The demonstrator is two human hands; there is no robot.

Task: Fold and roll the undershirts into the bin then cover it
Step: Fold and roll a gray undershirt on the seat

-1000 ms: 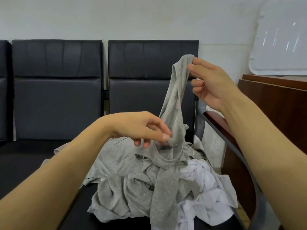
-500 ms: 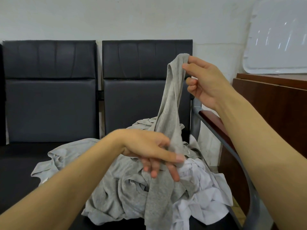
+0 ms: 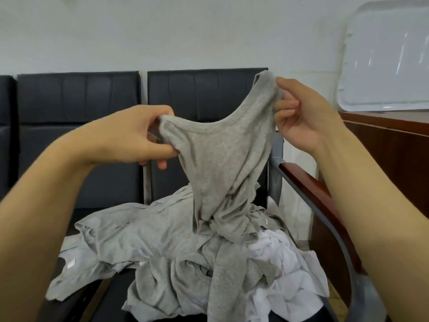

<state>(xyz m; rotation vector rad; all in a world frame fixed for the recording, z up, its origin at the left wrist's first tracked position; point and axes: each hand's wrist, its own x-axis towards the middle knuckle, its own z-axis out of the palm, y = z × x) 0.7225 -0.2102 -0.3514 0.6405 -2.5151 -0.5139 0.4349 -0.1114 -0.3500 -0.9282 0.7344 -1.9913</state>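
A grey undershirt (image 3: 222,154) hangs in the air between my hands, its curved neckline stretched across the top. My left hand (image 3: 137,138) pinches its left strap. My right hand (image 3: 299,115) pinches the right strap, held a little higher. The shirt's lower part trails down into a heap of grey undershirts (image 3: 162,247) on the black seat. White undershirts (image 3: 285,270) lie crumpled at the heap's right side. No bin is in view.
Black padded chairs (image 3: 76,117) line the white wall behind the heap. A wooden armrest on a grey frame (image 3: 308,189) runs along the right. A brown wooden cabinet (image 3: 394,159) stands at far right with a white lid-like panel (image 3: 385,56) leaning on it.
My left hand rose from the hanging cloth and took the second strap, spreading the neckline open. My right hand kept its hold on the first strap.
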